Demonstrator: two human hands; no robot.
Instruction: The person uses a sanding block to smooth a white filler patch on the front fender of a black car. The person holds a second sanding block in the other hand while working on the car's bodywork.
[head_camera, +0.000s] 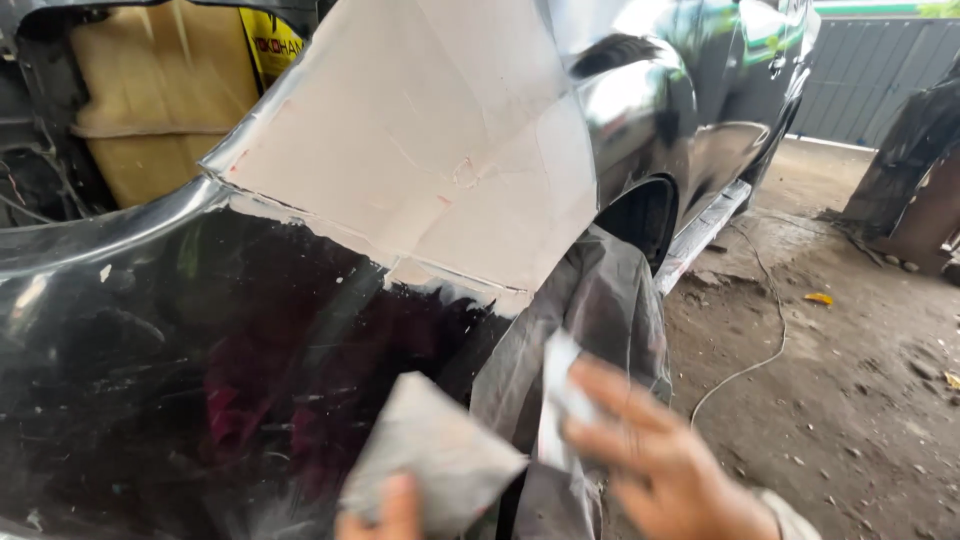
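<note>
While the left hand (385, 512) pinches a grey sanding pad (432, 455) flat against the glossy black car panel (180, 350) at lower centre, the right hand (655, 460), blurred, grips a white strip (558, 395) with fingers closed round it. This strip runs upright beside the plastic sheeting (600, 310), just right of the pad. Paper masking (420, 150) covers the panel above.

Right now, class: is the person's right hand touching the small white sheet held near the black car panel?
Touching. The head view shows the right hand with its fingers pressed directly on the small white sheet, no gap between them, beside the black car panel.
</note>
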